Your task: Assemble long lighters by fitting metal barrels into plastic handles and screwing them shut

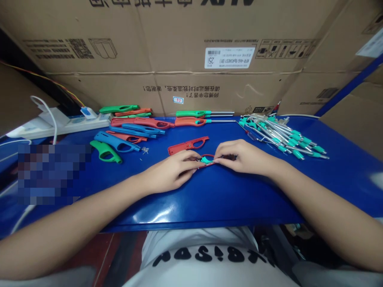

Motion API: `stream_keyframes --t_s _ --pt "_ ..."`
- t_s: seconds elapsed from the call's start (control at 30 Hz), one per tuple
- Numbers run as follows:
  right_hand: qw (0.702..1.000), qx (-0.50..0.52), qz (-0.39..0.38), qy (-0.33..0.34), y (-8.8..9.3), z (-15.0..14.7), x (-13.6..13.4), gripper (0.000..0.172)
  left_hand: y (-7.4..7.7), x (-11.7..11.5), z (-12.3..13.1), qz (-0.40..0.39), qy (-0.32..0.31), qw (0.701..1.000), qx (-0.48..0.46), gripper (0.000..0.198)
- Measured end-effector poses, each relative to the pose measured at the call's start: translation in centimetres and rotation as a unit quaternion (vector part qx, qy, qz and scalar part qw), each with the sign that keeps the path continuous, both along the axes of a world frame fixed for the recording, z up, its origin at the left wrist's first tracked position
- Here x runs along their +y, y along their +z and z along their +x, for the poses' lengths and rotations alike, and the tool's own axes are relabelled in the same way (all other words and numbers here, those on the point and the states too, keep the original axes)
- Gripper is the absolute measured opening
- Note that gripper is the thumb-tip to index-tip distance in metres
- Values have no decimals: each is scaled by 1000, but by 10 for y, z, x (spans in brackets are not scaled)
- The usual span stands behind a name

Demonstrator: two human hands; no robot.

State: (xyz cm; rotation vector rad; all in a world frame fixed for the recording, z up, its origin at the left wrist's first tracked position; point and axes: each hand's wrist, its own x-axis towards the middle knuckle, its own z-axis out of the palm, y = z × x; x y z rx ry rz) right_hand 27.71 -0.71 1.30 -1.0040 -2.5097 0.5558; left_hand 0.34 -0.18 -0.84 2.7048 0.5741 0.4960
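Perhaps the green part (207, 160) may slip from the red shell (206, 164) if the left hand (176, 169) and right hand (239, 156), both pinching this shell, press unevenly; it lies between the desk's (239, 199) front and back edges.

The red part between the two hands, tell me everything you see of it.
The red part looks like plastic, with a thin curved loop. A turquoise piece sits against it. The left hand and right hand hold its ends above the blue table; fingers hide the rest.
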Motion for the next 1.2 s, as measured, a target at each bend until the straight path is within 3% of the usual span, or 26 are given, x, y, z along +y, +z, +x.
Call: stream_keyframes --t_s 0.43,0.87,1.2 --pt "999 -36 -3 -6 6 -4 -11 21 -3 -5 1 30 22 999 -2 42" --pt "999 0 -47 -3 6 -3 -10 23 -5 -9 3 53 47 997 10 38" --pt "999 2 -34 0 6 -4 -10 23 -5 -11 4 58 58 997 13 39"
